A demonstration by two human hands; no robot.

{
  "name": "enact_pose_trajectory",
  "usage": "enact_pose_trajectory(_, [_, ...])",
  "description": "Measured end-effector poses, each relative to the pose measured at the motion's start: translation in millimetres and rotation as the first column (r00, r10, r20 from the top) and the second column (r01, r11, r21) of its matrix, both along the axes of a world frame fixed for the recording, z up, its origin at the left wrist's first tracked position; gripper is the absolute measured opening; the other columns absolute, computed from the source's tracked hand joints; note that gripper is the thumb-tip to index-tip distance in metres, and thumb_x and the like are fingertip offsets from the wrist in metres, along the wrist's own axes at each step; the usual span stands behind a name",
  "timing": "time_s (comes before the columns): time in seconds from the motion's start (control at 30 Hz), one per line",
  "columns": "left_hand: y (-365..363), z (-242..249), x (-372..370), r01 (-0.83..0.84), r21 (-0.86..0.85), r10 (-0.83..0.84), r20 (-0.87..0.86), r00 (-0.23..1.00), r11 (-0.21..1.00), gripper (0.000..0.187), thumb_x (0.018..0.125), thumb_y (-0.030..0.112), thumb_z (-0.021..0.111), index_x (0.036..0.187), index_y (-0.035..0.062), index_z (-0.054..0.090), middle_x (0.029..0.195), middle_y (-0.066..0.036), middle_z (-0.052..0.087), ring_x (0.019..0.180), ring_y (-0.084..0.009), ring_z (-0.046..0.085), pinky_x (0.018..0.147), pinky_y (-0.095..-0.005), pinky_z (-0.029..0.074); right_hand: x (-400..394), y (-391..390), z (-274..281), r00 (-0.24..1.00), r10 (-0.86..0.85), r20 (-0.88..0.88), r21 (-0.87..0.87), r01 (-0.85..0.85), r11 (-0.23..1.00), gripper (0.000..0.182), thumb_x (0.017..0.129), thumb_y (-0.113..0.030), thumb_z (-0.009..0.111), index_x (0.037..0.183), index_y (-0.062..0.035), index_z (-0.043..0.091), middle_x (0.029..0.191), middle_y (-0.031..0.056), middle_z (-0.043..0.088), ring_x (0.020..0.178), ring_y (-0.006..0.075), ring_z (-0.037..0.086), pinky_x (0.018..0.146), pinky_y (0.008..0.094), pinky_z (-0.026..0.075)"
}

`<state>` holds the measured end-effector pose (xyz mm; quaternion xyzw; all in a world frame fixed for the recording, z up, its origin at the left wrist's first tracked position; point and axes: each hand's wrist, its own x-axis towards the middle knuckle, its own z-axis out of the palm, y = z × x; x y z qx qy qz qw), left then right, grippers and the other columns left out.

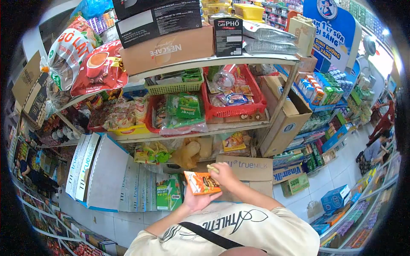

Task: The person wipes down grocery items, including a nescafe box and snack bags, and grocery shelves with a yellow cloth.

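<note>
My left hand (198,202) is under an orange snack packet (202,183), its fingers wrapped round the lower edge. My right hand (223,174) is closed at the packet's upper right, holding something small and yellowish (212,168) that I cannot make out. Both hands are in front of my chest, below the shelf. Behind them stands a cardboard TH true MILK box (249,168). A green Milo box (169,193) is to the left of the packet.
Above the hands, a metal shelf (230,126) bears a red basket (234,110) and a green basket (174,88). An open carton (285,115) stands at its right end. Folded white cartons (112,175) lean at left. People are in the aisle at right.
</note>
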<state>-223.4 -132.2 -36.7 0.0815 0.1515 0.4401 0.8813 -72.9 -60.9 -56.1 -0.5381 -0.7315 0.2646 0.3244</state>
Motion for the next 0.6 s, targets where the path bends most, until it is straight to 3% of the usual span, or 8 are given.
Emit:
enact_pose_trajectory(0.13, [-5.2, 0.1, 2.8, -0.034, 0.014, 0.036, -0.146, 0.989, 0.999, 0.075, 0.08, 0.07, 0.032, 0.135, 0.0182, 0.034, 0.138, -0.007, 0.037, 0.128, -0.0316, 0.032, 0.106, -0.0559, 0.02, -7.2, -11.1, 7.8, 0.986, 0.085, -0.142, 0.157, -0.063, 0.986, 0.027, 0.076, -0.022, 0.061, 0.098, -0.008, 0.063, 0.096, 0.0111, 0.061, 0.09, 0.0297, 0.054, 0.08, 0.0393, 0.043])
enact_pose_trajectory(0.2, [-5.2, -32.5, -4.8, -0.068, 0.016, 0.068, -0.055, 0.996, 0.998, 0.062, 0.083, 0.062, 0.037, 0.128, 0.02, 0.041, 0.131, -0.004, 0.044, 0.124, -0.0266, 0.038, 0.104, -0.0526, 0.024, -18.0, -22.7, 24.1, 0.959, 0.224, -0.175, 0.265, -0.173, 0.949, 0.026, 0.076, -0.021, 0.061, 0.098, -0.0082, 0.063, 0.097, 0.0107, 0.061, 0.091, 0.0296, 0.054, 0.081, 0.0392, 0.043])
enact_pose_trajectory(0.27, [-4.9, -44.3, -7.9, -0.119, -0.02, 0.118, -0.043, 0.992, 0.993, 0.056, 0.083, 0.059, 0.038, 0.123, 0.0207, 0.046, 0.128, -0.004, 0.047, 0.122, -0.0243, 0.041, 0.104, -0.0505, 0.027, -28.9, -35.3, 42.0, 0.935, 0.323, -0.149, 0.255, -0.279, 0.926, 0.027, 0.076, -0.021, 0.061, 0.099, -0.0083, 0.063, 0.097, 0.01, 0.06, 0.091, 0.0295, 0.054, 0.081, 0.039, 0.043])
enact_pose_trajectory(0.37, [-9.7, -39.2, -9.7, -0.152, -0.027, 0.142, -0.228, 0.963, 0.988, 0.051, 0.082, 0.057, 0.039, 0.117, 0.022, 0.05, 0.124, -0.004, 0.049, 0.12, -0.0221, 0.043, 0.102, -0.0483, 0.029, -32.8, -40.1, 35.7, 0.909, 0.388, -0.151, 0.247, -0.346, 0.905, 0.027, 0.075, -0.02, 0.062, 0.099, -0.0083, 0.062, 0.097, 0.0097, 0.06, 0.091, 0.0296, 0.054, 0.081, 0.0388, 0.043])
enact_pose_trajectory(0.4, [-11.0, -34.6, -10.3, -0.112, -0.037, 0.104, -0.176, 0.979, 0.993, 0.051, 0.082, 0.058, 0.038, 0.116, 0.0215, 0.05, 0.124, -0.004, 0.049, 0.12, -0.0225, 0.043, 0.102, -0.0487, 0.029, -32.5, -39.2, 33.2, 0.905, 0.397, -0.155, 0.249, -0.353, 0.902, 0.027, 0.075, -0.02, 0.062, 0.1, -0.0083, 0.062, 0.097, 0.0097, 0.06, 0.091, 0.0297, 0.054, 0.081, 0.0388, 0.043])
enact_pose_trajectory(0.5, [-10.1, -34.6, -8.4, -0.061, -0.137, 0.06, -0.008, 0.998, 0.989, 0.056, 0.082, 0.059, 0.036, 0.12, 0.0192, 0.049, 0.125, -0.006, 0.049, 0.12, -0.0254, 0.043, 0.101, -0.0499, 0.029, -23.4, -39.2, 35.7, 0.938, 0.322, -0.132, 0.245, -0.284, 0.927, 0.028, 0.075, -0.02, 0.062, 0.1, -0.0079, 0.062, 0.097, 0.0101, 0.06, 0.091, 0.03, 0.054, 0.081, 0.0386, 0.044])
enact_pose_trajectory(0.6, [-10.3, -17.6, -1.6, -0.13, -0.064, 0.127, -0.044, 0.991, 0.989, 0.059, 0.083, 0.059, 0.035, 0.123, 0.0174, 0.047, 0.128, -0.008, 0.048, 0.119, -0.0273, 0.043, 0.1, -0.0509, 0.03, -15.7, -25.9, 17.2, 0.979, 0.115, -0.171, 0.242, -0.072, 0.968, 0.029, 0.075, -0.02, 0.063, 0.1, -0.0062, 0.061, 0.098, 0.0116, 0.06, 0.092, 0.031, 0.054, 0.08, 0.0388, 0.044])
